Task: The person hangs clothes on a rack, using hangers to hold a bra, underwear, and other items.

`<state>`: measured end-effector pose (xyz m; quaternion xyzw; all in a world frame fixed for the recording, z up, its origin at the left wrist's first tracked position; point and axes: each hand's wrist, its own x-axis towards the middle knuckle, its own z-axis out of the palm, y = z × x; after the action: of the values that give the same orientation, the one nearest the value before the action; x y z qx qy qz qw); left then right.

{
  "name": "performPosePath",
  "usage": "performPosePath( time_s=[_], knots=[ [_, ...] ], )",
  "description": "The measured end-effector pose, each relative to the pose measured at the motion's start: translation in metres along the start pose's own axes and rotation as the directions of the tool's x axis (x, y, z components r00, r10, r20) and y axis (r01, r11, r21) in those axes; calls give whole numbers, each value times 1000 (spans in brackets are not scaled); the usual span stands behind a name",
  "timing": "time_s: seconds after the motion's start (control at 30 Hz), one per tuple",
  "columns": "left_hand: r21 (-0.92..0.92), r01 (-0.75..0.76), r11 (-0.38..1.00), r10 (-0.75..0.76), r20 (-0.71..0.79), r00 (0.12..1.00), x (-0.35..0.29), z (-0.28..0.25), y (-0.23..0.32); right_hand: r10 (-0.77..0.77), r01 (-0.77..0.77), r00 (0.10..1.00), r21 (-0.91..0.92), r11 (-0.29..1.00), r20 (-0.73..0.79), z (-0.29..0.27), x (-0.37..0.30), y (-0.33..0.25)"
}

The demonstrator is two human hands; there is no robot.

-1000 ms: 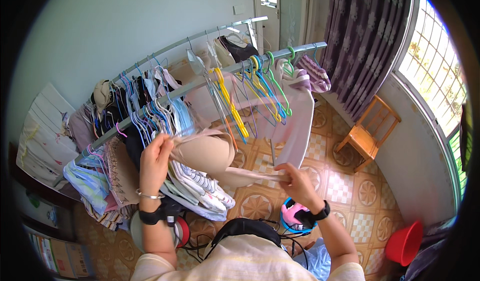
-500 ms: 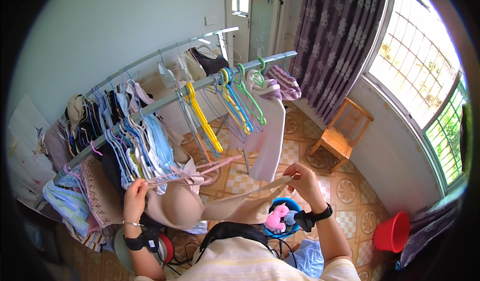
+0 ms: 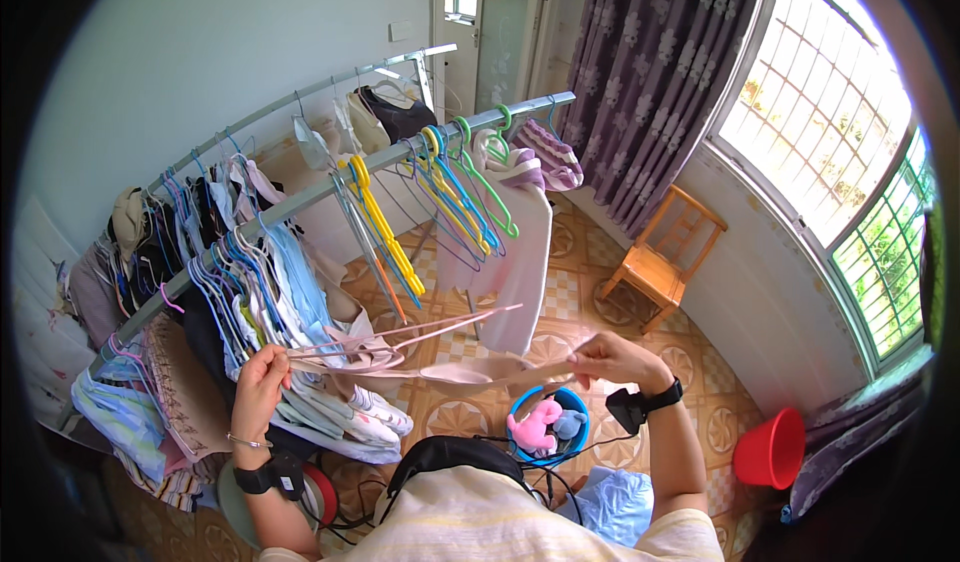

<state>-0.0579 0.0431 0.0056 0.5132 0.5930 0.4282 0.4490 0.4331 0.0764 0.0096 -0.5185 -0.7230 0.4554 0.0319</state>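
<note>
left hand [image 3: 258, 387] and right hand [image 3: 608, 355], well apart, each pinch 1 end of a pale pink bra [image 3: 440, 367], stretching it flat near the clothes rail [image 3: 330, 187].

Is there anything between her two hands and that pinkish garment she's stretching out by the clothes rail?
No. Both hands already grip it: the left hand pinches one end near the hanging clothes, the right hand holds the other end. The beige garment spans freely between them, above the blue basket.
</note>
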Motion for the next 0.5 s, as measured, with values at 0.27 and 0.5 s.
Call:
performPosePath(
  time_s=[0.27, 0.5],
  knots=[
    [46, 31, 998, -41, 224, 974, 5, 9, 6, -417, 418, 902, -15, 908, -113, -10, 2, -52],
    [-139, 209, 968, -138, 400, 906, 5, 9, -8, -510, 415, 833, 369, 832, 214, 1, 19, -56]
  ],
)
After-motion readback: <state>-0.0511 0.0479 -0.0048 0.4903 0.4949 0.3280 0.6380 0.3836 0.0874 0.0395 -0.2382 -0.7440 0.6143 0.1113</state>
